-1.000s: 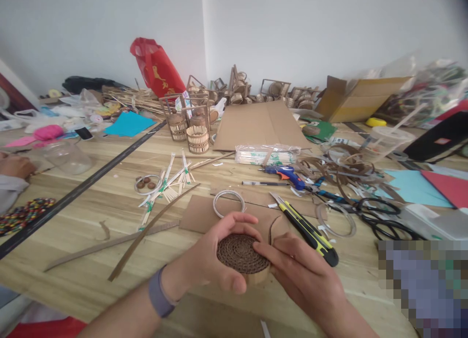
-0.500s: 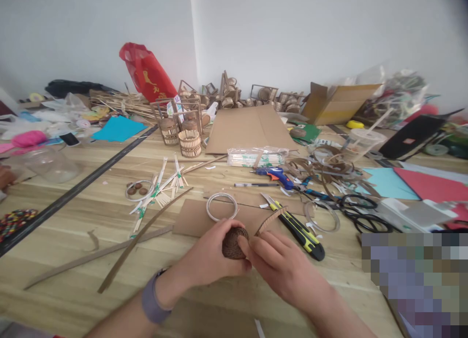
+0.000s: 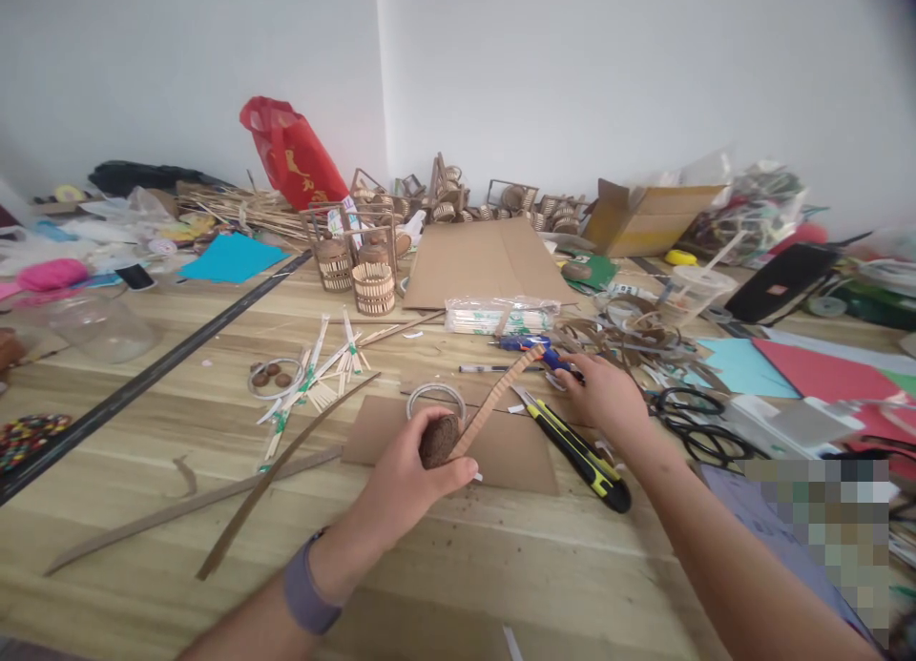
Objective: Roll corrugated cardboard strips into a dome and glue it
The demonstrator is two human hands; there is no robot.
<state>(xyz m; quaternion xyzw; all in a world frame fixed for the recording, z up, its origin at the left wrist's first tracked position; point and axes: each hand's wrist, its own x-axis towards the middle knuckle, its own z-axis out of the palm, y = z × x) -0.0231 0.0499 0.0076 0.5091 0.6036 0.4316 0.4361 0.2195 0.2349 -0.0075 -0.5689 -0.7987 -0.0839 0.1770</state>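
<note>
Low in the middle, my left hand [image 3: 411, 465] is closed around a small round brown piece [image 3: 439, 441]. A ribbed cardboard strip [image 3: 497, 402] sticks up from it to the right. My right hand [image 3: 601, 386] is at the handle of the blue glue gun [image 3: 554, 358], its fingers bent round it. Between and below the hands lies a yellow-and-black utility knife [image 3: 578, 454]. A white ring [image 3: 435, 391] rests on flat cardboard [image 3: 519, 456] just behind my left hand.
Wooden sticks [image 3: 315, 394] and brown strips [image 3: 286, 442] lie to the left. Small baskets [image 3: 373, 289] stand farther back. Black scissors [image 3: 691, 403], a plastic cup [image 3: 697, 294] and tangled strips [image 3: 630, 322] are on the right. A black bar [image 3: 164, 361] crosses the left side.
My right hand has let go of the strip and moved right and away from me to the glue gun. My left hand, still holding the brown piece, has shifted slightly left and away from me.
</note>
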